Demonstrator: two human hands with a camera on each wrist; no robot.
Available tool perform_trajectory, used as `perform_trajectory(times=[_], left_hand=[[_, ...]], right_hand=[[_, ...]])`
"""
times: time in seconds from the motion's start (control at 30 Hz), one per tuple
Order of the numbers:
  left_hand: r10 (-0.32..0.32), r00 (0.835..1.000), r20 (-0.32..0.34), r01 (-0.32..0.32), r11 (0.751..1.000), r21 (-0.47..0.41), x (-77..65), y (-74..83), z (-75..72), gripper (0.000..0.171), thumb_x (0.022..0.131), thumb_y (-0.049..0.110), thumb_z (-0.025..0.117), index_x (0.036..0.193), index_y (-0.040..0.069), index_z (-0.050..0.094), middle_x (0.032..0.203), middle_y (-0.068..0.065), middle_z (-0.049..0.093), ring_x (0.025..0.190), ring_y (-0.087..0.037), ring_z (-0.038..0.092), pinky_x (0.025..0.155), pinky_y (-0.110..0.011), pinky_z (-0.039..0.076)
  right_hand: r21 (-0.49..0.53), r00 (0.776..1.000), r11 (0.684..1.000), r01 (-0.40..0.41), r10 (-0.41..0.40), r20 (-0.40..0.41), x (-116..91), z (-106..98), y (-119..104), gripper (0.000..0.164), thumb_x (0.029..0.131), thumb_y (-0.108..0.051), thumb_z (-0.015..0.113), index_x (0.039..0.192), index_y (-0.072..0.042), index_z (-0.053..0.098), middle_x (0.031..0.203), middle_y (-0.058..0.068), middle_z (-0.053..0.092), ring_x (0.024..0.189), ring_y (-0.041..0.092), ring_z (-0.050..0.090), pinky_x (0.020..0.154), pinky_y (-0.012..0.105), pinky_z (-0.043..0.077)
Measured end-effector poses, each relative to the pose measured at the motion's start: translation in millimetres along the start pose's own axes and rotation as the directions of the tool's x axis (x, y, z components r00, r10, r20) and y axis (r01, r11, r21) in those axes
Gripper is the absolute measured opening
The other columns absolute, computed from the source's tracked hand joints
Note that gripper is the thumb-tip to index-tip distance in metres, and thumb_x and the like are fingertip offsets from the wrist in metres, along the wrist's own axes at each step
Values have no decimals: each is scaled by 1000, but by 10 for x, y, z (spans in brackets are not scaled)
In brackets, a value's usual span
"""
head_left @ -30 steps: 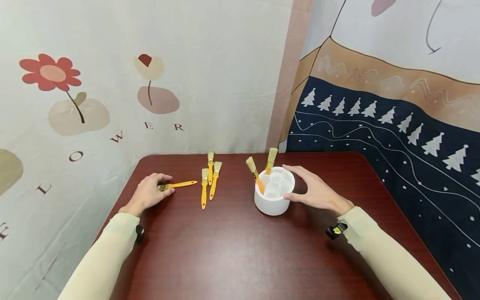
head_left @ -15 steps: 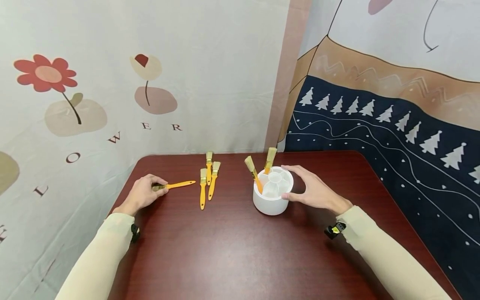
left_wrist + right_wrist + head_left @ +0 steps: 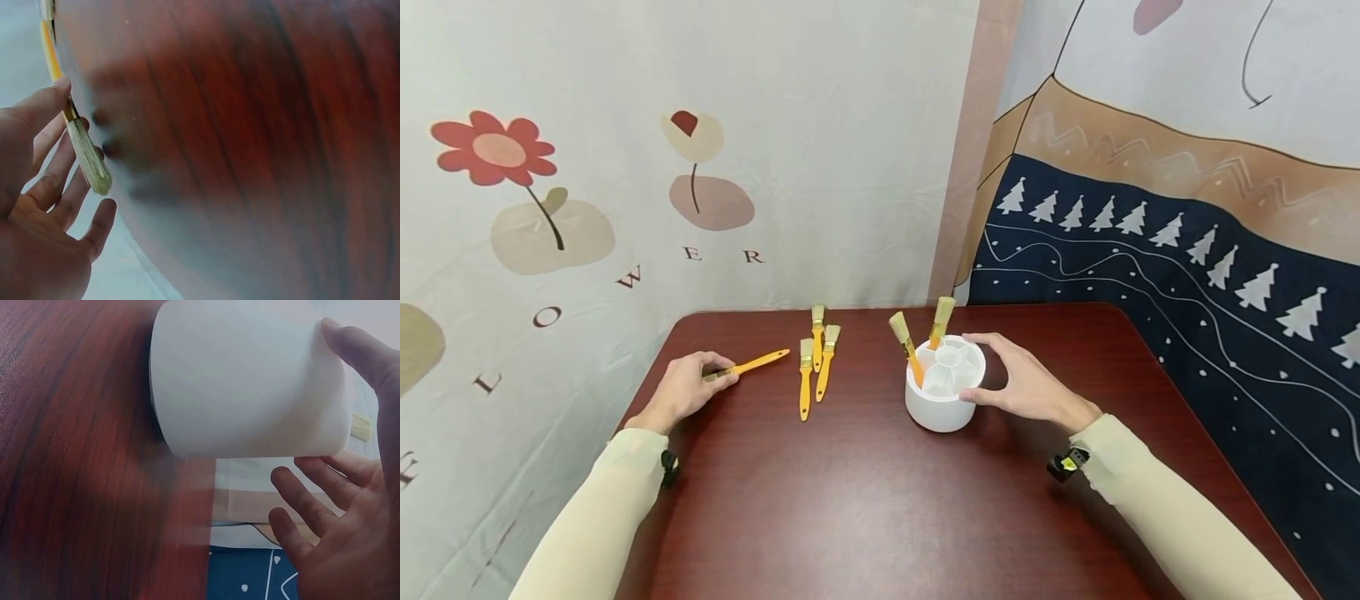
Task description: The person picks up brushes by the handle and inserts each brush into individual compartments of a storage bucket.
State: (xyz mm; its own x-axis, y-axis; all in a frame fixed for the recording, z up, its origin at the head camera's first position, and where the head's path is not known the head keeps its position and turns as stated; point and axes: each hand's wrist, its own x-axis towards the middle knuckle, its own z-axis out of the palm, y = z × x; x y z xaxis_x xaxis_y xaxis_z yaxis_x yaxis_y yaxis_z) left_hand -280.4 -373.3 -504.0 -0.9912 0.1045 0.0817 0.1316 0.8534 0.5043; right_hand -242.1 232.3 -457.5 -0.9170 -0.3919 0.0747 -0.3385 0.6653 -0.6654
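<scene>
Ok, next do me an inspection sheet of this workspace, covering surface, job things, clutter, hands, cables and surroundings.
Surface: dark red-brown table with wood grain.
Job things: white pot with two leaning brushes, bristles up; three loose brushes lie on the table left of it.
Clutter: nothing seen.
Hands: left hand pinches a single brush; right hand holds the pot near its rim.
Cables: nothing seen.
Surroundings: pale backdrop with printed flowers and letters; beside it, a dark-blue print with white trees.

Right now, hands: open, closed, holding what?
Left hand: holding a yellow-handled, pale-bristled flat brush, pinched near its bristles.
Right hand: holding a white, round, compartmented pot near its rim, between thumb and fingers.
</scene>
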Motion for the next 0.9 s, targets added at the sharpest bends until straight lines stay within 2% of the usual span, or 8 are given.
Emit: perform_trajectory(times=[0.3, 0.4, 0.6, 0.9], left_hand=[[65, 995, -76, -68, 997, -28, -10, 120, -7, 32, 107, 29, 89, 130, 7, 83, 126, -22, 86, 117, -44, 82, 103, -66, 65], [85, 989, -121, -90, 995, -32, -14, 164, 2, 30, 105, 28, 91, 128, 10, 84, 122, -20, 87, 111, -40, 82, 95, -56, 66], [125, 971, -203, -135, 990, -35, -12, 247, 14, 27, 101, 26, 95, 123, 14, 85, 113, -14, 88, 99, -32, 79, 81, -28, 56], [175, 948, -266, -200, 977, -69, 12, 485, 41, 25, 99, 23, 97, 121, 18, 87, 110, -9, 90, 94, -23, 76, 80, -13, 49]], right_hand=[[-12, 1000, 1000, -10, 10, -22, -10, 24, -8, 106, 90, -63, 97, 174, -24, 46, 178, 5, 54, 163, 36, 54, 132, 76, 46], [-15, 1000, 1000, -13, 12, -26, -15, 33, -15, 106, 90, -64, 96, 173, -22, 46, 177, 7, 55, 162, 37, 55, 131, 76, 48], [-31, 999, 999, -11, 9, -35, -17, 54, -13, 104, 90, -65, 96, 171, -21, 47, 175, 9, 57, 160, 38, 57, 130, 74, 50], [-47, 998, 999, 18, -21, -64, -9, 66, -27, 103, 90, -64, 97, 168, -17, 50, 173, 11, 59, 161, 37, 57, 132, 71, 48]])
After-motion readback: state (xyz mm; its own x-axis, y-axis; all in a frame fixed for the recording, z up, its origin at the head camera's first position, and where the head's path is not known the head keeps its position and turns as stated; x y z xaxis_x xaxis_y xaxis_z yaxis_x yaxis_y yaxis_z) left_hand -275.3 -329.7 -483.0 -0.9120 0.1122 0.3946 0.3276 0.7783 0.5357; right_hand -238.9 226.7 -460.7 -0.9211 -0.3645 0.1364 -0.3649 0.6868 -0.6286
